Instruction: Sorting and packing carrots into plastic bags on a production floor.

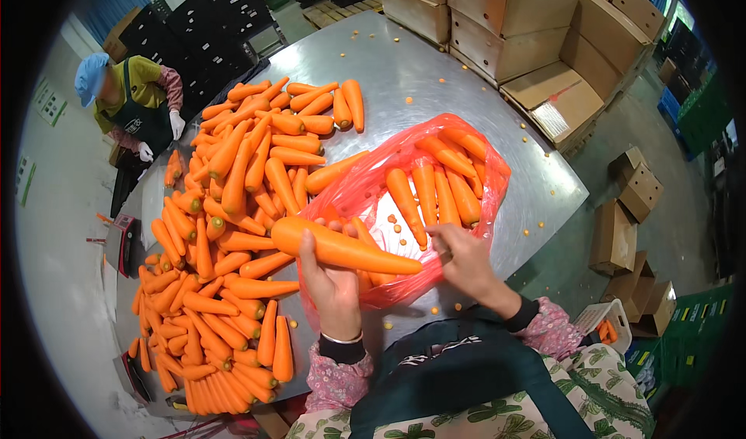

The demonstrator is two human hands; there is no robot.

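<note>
My left hand (332, 293) grips a large carrot (344, 249), its thick end to the left and its thin tip to the right. This carrot is held above the near part of a red plastic bag (492, 177) lined with white. Inside the bag, several carrots (446, 197) lie side by side at the far right, with small cut carrot pieces (393, 223) on the lining. Just right of the held carrot's tip is my right hand (466, 261), fingers bent, beside the tip of a bagged carrot. Whether those fingers hold anything is unclear.
A big heap of carrots (233, 217) covers the left of the metal table (396, 72). Cardboard boxes (478, 43) stand along the far right edge. A co-worker (137, 107) with white gloves is at the far left. A white basket (620, 325) holds carrots at lower right.
</note>
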